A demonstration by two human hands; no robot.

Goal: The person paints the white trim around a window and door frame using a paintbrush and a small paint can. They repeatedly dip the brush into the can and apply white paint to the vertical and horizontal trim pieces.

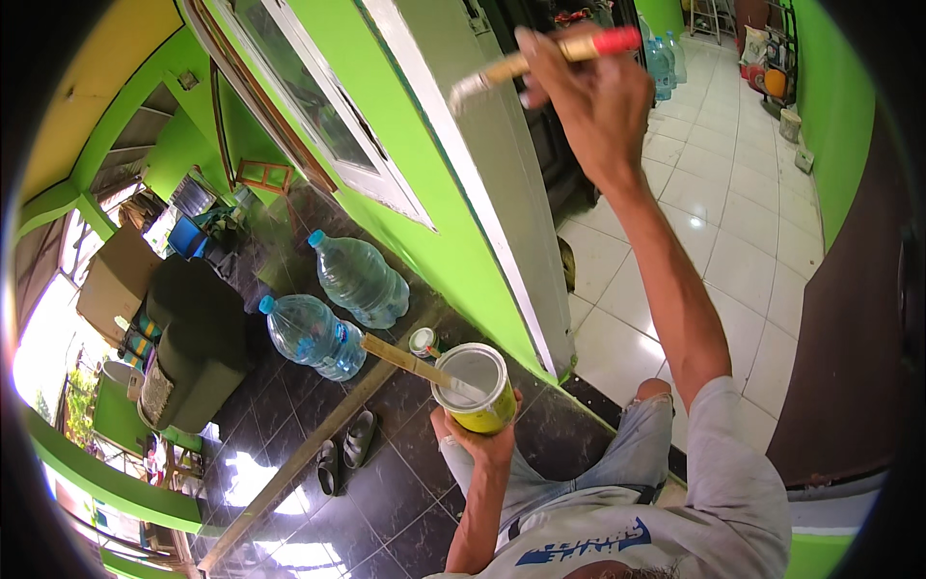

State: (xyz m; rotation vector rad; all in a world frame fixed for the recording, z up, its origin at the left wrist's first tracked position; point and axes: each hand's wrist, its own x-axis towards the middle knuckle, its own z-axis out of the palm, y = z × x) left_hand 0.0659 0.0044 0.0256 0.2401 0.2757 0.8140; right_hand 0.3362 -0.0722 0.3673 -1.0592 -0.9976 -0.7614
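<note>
My left hand (490, 447) is wrapped round the lower part of a yellow-green paint can (492, 415), which is tilted and holds whitish paint. A flat wooden stick (400, 358) leans out over the can's rim, its paint-coated end inside. Raised high, my right hand (606, 114) grips a paintbrush (509, 68) by its wooden handle, which has a red end. The whitish bristles point left, in front of the pale door frame (521, 207); whether they touch it I cannot tell.
Two large clear water bottles (359, 280) and a small tin (422, 340) stand on the dark tiles to the left. A long wooden pole (289, 463) lies there beside black sandals (359, 440). A dark sofa (198, 338) is farther left. White floor tiles (719, 232) stretch away right.
</note>
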